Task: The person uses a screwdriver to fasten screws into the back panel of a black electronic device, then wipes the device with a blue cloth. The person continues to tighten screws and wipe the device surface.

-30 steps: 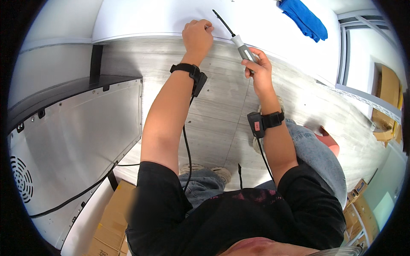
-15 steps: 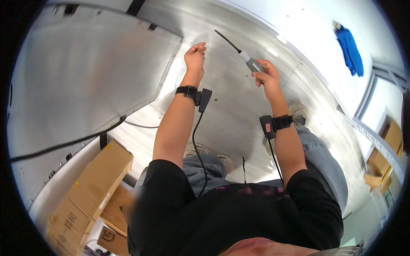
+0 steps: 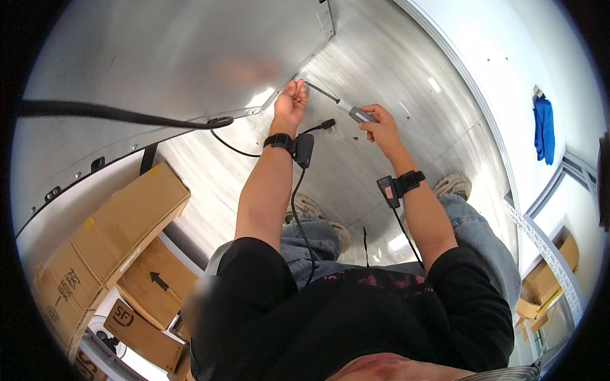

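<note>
My right hand (image 3: pixel 381 129) is wrapped round the grey handle of a screwdriver (image 3: pixel 357 113). Its dark shaft points up and left, and the tip ends close beside the fingers of my left hand (image 3: pixel 290 106). That hand is closed, thumb and fingers bent together; whatever it may hold is too small or hidden to make out. It is beside the lower edge of a large silvery metal panel (image 3: pixel 184 57), and whether it touches the panel cannot be told. Black wrist straps with small boxes and cables sit on both my wrists.
A black cable (image 3: pixel 114 113) crosses the panel, and a black plug (image 3: pixel 327 125) lies on the pale floor. Cardboard boxes (image 3: pixel 121 222) are stacked at the lower left. On the right, a blue cloth (image 3: pixel 544 130) hangs on a white wall, above a metal rack (image 3: pixel 546 247).
The screwdriver and my right hand have moved left and slightly down, bringing the tip near my left hand. The view has shifted, so the panel reaches farther right and the plug shows.
</note>
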Action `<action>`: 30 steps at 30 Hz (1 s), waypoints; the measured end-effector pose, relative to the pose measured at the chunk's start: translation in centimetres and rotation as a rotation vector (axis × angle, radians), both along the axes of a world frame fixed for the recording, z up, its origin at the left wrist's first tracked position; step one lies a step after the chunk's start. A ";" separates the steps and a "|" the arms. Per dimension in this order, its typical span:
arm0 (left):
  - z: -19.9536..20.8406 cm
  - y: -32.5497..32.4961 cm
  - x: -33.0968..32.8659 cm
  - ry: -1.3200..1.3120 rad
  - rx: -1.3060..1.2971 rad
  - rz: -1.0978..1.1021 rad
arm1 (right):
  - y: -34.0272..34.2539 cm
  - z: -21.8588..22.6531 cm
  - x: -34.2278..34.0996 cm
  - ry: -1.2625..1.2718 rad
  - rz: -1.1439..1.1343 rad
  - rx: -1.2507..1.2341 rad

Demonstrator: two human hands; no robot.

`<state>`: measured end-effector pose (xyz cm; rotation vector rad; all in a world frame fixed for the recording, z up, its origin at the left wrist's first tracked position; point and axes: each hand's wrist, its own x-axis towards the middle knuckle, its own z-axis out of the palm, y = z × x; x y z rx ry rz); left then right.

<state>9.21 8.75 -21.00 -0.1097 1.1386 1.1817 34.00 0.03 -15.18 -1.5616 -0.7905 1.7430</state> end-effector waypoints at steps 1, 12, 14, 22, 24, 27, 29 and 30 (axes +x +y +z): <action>0.2 -0.2 -0.2 -0.001 0.004 -0.003 | 0.0 -0.1 -0.3 -0.003 0.012 0.002; 0.6 -1.2 -2.6 -0.055 0.058 -0.008 | 1.4 0.6 -2.5 -0.058 0.131 0.042; 0.9 -1.3 -2.6 -0.055 0.047 0.004 | 1.6 0.3 -2.6 -0.075 0.142 0.058; 0.7 -1.7 -3.2 -0.014 0.012 0.015 | 1.3 -0.6 -3.1 -0.149 0.194 0.208; 0.7 -1.8 -3.3 -0.013 -0.003 0.010 | 1.2 -0.9 -3.1 -0.187 0.214 0.227; 0.6 -2.0 -3.5 -0.003 -0.023 -0.001 | 1.2 -0.8 -3.1 -0.238 0.249 0.243; 0.6 -2.2 -3.6 0.020 -0.036 -0.019 | 1.3 -0.4 -3.1 -0.273 0.272 0.225; 0.7 -2.2 -3.6 0.038 -0.041 -0.034 | 1.4 0.0 -3.2 -0.293 0.280 0.203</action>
